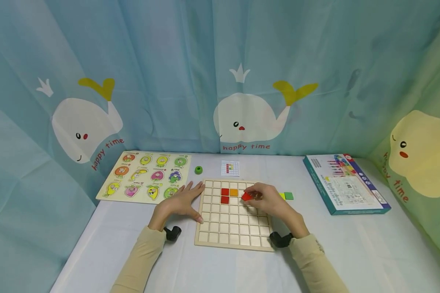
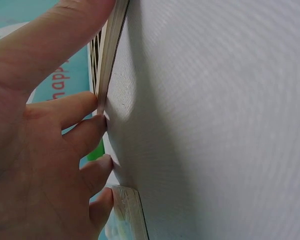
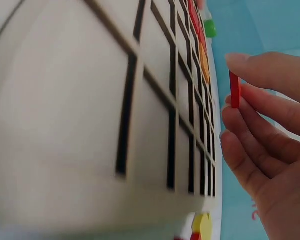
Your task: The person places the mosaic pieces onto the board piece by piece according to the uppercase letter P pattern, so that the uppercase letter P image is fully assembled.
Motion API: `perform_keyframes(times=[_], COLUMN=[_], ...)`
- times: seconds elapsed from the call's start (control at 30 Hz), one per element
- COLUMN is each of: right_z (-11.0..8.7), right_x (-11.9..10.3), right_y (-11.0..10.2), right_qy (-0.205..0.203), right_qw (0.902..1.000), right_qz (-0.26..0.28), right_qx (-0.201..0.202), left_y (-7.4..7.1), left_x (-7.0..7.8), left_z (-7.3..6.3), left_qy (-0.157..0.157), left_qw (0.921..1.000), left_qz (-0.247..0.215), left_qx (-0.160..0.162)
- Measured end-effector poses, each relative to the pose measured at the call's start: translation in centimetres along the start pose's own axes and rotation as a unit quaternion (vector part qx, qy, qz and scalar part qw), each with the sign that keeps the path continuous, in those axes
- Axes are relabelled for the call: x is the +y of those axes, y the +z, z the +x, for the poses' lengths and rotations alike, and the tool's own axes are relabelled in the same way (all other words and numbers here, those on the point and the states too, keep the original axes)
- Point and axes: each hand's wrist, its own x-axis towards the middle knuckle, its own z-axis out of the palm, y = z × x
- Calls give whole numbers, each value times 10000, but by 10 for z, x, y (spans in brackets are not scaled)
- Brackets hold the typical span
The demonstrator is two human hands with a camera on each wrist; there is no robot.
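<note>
A wooden grid board (image 1: 234, 240) lies flat on the table. Two red square tiles (image 1: 225, 200) and one orange tile (image 1: 234, 192) sit in its upper cells. My right hand (image 1: 270, 198) pinches another red tile (image 1: 246, 197) between thumb and fingers, over the board's upper right part. In the right wrist view this red tile (image 3: 235, 90) is seen edge-on, apart from the grid. With thumb and fingers spread, my left hand (image 1: 181, 202) touches the board's left edge. The left wrist view shows that hand's fingertips (image 2: 90, 102) against the board's side.
A small pattern card (image 1: 229, 168) and a green ring-like piece (image 1: 198, 170) lie behind the board. Yellow and green tiles (image 1: 289, 196) are right of it, partly behind my hand. A fruit puzzle board (image 1: 108, 179) is at left, a teal-edged box (image 1: 346, 185) at right.
</note>
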Motion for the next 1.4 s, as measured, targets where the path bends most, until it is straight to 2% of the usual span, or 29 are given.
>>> perform_keyframes(times=[0.4, 0.63, 0.87, 1.1, 1.4], right_z=[11, 13, 17, 20, 20], right_x=[-18, -27, -33, -37, -39], right_y=[16, 24, 33, 39, 43], right_qy=[-334, -292, -509, -792, -740], right_qw=[9992, 9983, 9959, 9928, 9930], right_qz=[73, 109, -64, -227, -418], right_qx=[-185, -487, -750, -867, -819], left_y=[-1, -1, -1, -2, -1], left_x=[2, 0, 0, 1, 0], left_z=[-1, 1, 1, 1, 0], left_qy=[40, 78, 46, 51, 63], left_qw=[10000, 9999, 9999, 9999, 9999], left_qz=[24, 87, 93, 81, 114], left_qx=[-44, -45, -40, -44, -57])
